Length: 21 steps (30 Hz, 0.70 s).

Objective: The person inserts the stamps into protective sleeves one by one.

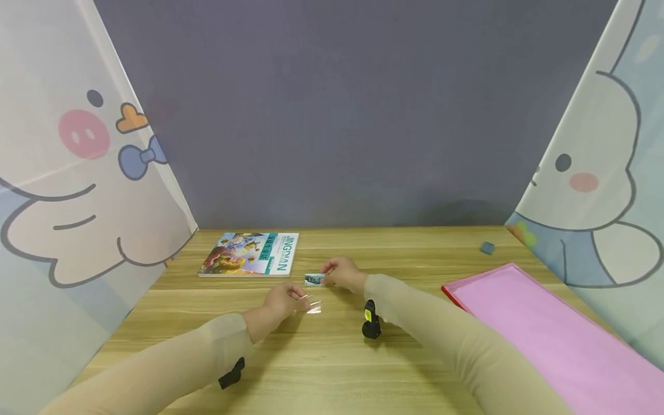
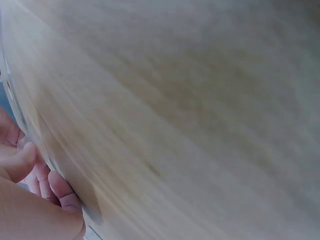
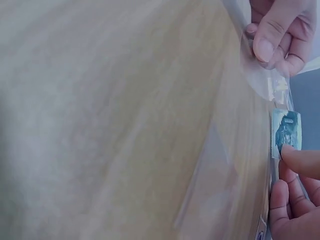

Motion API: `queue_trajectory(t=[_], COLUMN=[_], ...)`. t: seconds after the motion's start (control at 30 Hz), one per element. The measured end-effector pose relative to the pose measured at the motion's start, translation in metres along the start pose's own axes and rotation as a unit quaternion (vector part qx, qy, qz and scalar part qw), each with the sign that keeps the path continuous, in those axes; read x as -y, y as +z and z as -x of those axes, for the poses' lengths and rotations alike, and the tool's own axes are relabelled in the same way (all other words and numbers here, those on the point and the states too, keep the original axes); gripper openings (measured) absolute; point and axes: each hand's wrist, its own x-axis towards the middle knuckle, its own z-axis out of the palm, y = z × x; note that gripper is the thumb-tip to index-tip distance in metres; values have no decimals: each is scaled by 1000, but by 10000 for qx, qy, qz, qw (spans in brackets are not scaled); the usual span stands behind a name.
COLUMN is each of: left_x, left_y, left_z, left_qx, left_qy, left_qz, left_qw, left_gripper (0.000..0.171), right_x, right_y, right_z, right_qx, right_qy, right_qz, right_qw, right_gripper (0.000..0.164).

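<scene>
My right hand (image 1: 343,273) pinches a small postage stamp (image 1: 313,280) between thumb and fingers, near the middle of the table. The stamp shows a dark blue-green picture and a toothed edge in the right wrist view (image 3: 286,132). My left hand (image 1: 282,301) pinches a clear plastic sleeve (image 1: 313,307), which shines with reflections. In the head view the sleeve lies just below the stamp. From the right wrist, the sleeve's edge (image 3: 280,90) seems close to the stamp; whether they touch I cannot tell. The left wrist view shows fingers (image 2: 62,187) at its lower left.
A picture book (image 1: 249,255) lies at the back left of the wooden table (image 1: 311,369). On the right is a shallow pink tray (image 1: 560,334) with a red edge. Behind it sits a small dark blue-grey block (image 1: 487,248). A grey panel (image 1: 332,115) stands behind the table.
</scene>
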Motion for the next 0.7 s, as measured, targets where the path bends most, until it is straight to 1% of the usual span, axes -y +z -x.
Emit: queue_trajectory(t=[0.1, 0.17, 0.23, 0.37, 0.43, 0.53, 0.7], left_x=[0, 2, 3, 4, 4, 4, 2], left_y=[-2, -2, -2, -2, -2, -3, -4], left_z=[-1, -2, -3, -4, -3, -1, -2], left_qx=[91, 96, 54, -102, -150, -135, -9], left_qy=[-5, -5, -47, -87, -87, -111, -98], left_qz=[160, 107, 38, -63, 14, 173, 701], left_qw=[9998, 9999, 10000, 9999, 9998, 9997, 9975], left_gripper=[13, 11, 10, 8, 8, 8, 8], right_x=[1, 2, 3, 5, 6, 7, 11], right_y=[-1, -2, -2, -5, -8, -13, -21], right_z=[1, 2, 3, 5, 5, 6, 9], right_qx=[29, 62, 102, 148, 154, 178, 80], right_qy=[108, 178, 222, 288, 263, 173, 91], right_qz=[-267, -419, -501, -500, -507, -570, -634], right_qw=[9996, 9989, 9984, 9982, 9982, 9981, 9979], right_gripper=[22, 23, 25, 25, 24, 21, 19])
